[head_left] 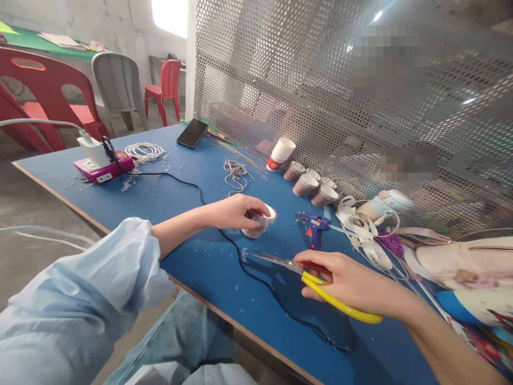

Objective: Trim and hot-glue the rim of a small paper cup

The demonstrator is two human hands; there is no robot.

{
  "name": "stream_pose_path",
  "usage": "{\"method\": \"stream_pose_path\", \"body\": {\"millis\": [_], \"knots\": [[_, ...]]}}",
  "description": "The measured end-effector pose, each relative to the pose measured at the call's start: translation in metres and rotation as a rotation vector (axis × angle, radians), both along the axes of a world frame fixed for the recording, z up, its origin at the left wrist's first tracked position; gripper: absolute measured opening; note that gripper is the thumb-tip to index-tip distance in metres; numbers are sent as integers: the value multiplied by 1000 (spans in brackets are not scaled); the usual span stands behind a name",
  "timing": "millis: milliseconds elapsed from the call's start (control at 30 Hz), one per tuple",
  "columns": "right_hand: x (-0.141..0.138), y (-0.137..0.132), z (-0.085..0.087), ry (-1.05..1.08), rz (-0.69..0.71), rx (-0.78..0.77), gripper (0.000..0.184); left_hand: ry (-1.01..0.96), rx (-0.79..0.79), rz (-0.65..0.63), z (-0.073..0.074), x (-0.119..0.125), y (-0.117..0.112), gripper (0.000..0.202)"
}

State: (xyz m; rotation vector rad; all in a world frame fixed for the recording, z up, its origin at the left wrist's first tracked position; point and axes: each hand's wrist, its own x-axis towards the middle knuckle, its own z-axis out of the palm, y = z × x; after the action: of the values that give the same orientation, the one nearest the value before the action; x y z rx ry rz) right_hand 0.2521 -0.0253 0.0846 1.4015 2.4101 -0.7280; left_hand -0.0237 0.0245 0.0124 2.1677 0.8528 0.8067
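My left hand (234,211) is wrapped round a small paper cup (262,221) that lies on its side on the blue table (168,198). My right hand (347,280) grips a pair of scissors (320,280) with yellow and red handles; the blades point left, just above the table. A blue hot glue gun (316,225) stands between the two hands, a little behind them. Its black cord (256,275) runs across the table under the scissors.
A stack of white cups (281,153) and several wrapped cups (310,184) lie along the perforated metal screen (320,80). A pink power strip (105,167), coiled white wire (144,151), a phone (192,132), string (236,174), ribbon (366,235) and bags (465,262) are on the table. Plastic chairs (116,85) stand behind.
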Motion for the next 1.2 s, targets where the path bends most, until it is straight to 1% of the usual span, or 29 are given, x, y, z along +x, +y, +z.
{"method": "stream_pose_path", "body": {"millis": [133,233,367,433,500,567,633,733,833,900,1067,1200], "knots": [[1,-10,-10,108,-55,-39,42,-18,-46,-102,2,-1,-1,37],[3,-12,-22,154,-116,-109,43,-86,-131,-161,2,-2,0,37],[14,-6,-46,273,-184,-184,51,-155,-262,-208,0,-5,2,38],[21,-2,-59,373,-212,-224,55,-149,-288,-214,0,-5,3,40],[27,1,-68,457,-245,-289,56,-126,-278,-195,2,-6,3,40],[29,1,-71,506,-268,-328,56,-101,-239,-154,3,-6,3,40],[27,0,-70,521,-280,-323,56,-82,-156,-117,5,-7,3,38],[23,-3,-68,540,-314,-285,56,-56,57,-70,8,-9,3,32],[25,-4,-73,602,-389,-243,58,-6,224,-25,9,-11,4,22],[30,-4,-81,661,-434,-216,60,37,273,-18,8,-11,3,19],[35,-3,-104,820,-515,-134,62,160,354,-22,-1,-4,1,26],[26,-4,-107,914,-545,-60,55,179,378,-52,-8,-1,2,19]]}}
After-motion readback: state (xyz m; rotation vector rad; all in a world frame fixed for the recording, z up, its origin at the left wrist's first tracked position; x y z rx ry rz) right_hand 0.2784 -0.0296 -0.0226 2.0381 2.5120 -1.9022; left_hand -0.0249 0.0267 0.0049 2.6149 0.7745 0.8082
